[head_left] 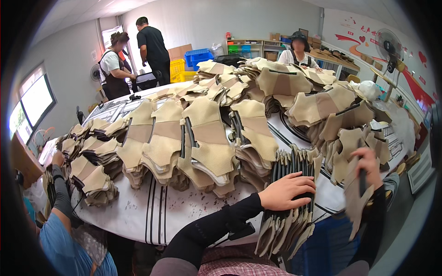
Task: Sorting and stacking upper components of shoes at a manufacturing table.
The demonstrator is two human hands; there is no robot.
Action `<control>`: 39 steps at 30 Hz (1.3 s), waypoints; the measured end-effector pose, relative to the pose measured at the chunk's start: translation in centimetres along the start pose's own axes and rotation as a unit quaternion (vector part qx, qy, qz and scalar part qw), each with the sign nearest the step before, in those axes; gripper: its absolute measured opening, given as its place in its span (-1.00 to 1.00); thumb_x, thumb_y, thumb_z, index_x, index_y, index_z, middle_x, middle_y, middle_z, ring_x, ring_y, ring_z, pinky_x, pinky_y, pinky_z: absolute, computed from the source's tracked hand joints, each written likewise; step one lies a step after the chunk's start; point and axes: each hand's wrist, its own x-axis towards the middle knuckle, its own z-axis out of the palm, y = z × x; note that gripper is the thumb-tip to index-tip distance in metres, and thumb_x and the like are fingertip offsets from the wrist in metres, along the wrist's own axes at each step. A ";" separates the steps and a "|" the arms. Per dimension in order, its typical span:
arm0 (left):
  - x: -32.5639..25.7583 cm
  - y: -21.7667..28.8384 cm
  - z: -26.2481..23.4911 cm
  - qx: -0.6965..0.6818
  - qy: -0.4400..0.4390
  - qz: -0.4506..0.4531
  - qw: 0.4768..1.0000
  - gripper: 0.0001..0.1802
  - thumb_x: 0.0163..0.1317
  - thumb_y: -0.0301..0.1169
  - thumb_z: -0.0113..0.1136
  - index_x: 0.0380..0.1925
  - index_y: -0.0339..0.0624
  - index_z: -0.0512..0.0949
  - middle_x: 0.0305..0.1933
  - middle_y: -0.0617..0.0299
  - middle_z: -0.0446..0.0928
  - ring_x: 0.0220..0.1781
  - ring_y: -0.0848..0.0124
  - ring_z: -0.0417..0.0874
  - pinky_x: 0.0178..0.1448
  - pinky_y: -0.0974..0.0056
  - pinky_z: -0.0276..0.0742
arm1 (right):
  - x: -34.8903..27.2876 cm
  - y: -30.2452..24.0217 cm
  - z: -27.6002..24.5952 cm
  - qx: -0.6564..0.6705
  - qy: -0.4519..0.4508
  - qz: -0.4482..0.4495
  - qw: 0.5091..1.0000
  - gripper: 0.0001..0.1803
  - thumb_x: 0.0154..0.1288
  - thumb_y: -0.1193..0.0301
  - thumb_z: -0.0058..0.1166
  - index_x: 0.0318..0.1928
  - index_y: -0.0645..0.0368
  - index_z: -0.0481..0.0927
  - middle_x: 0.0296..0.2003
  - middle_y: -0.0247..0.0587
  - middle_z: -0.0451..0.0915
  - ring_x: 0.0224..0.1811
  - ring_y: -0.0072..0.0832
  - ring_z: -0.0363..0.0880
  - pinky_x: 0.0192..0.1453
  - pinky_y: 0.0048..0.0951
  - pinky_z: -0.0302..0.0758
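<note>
My left hand point(291, 190) lies with fingers stretched across a row of beige fabric pieces point(281, 230) standing on edge at the table's front edge. Black strips line these pieces, and the hand rests on top of them. To the right, my right hand point(367, 168) is closed on a single beige fabric piece point(355, 202) that hangs down beside the table, a dark strip along it. The hand and piece are somewhat blurred. Left of the row, stacks of two-tone beige cut pieces point(209, 147) with black strips lie side by side.
A white table point(193, 207) with black lines holds many fabric stacks, with a taller heap point(283, 83) toward the far side. A co-worker's arm point(60, 193) reaches in at the left; another person point(299, 50) sits opposite. Two people stand behind at the far left. A fan point(389, 46) stands right.
</note>
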 end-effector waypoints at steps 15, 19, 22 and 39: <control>-6.6 2.9 7.8 -0.570 0.399 -0.357 0.623 -0.43 0.44 -0.06 -0.26 0.34 -0.11 0.16 0.35 0.23 0.24 0.33 0.35 0.29 0.42 0.26 0.13 | -3.7 -9.6 10.6 0.399 0.004 0.422 0.814 -0.57 0.48 0.18 -0.20 0.14 0.24 0.41 -0.10 -0.28 0.42 -0.11 -0.57 0.40 -0.22 -0.53 0.51; -7.4 3.3 6.9 -0.588 0.297 -0.374 0.653 -0.36 0.43 0.06 -0.28 0.37 -0.06 0.12 0.31 0.22 0.30 0.29 0.41 0.36 0.34 0.26 0.28 | -2.4 -9.6 9.2 0.462 -0.013 0.439 0.770 -0.53 0.43 0.15 -0.08 0.16 0.22 0.40 -0.13 -0.31 0.44 -0.16 -0.60 0.45 -0.27 -0.51 0.55; -7.1 3.7 6.7 -0.548 0.295 -0.383 0.682 -0.33 0.42 0.07 -0.30 0.39 -0.06 0.06 0.33 0.21 0.27 0.31 0.40 0.34 0.35 0.27 0.25 | -1.8 -9.1 9.1 0.435 -0.063 0.442 0.782 -0.32 0.32 0.08 0.08 0.23 0.35 0.28 -0.15 -0.18 0.46 -0.24 -0.58 0.49 -0.35 -0.53 0.56; -6.9 4.4 4.9 -0.468 0.205 -0.405 0.758 -0.25 0.45 0.06 -0.41 0.42 -0.24 -0.13 0.45 0.14 0.04 0.47 0.38 0.03 0.49 0.27 -0.10 | 1.7 -10.6 8.4 0.195 -0.162 0.365 0.896 0.05 0.17 0.14 0.26 0.39 0.35 -0.15 -0.16 -0.06 0.42 -0.13 -0.39 0.42 0.02 -0.42 0.40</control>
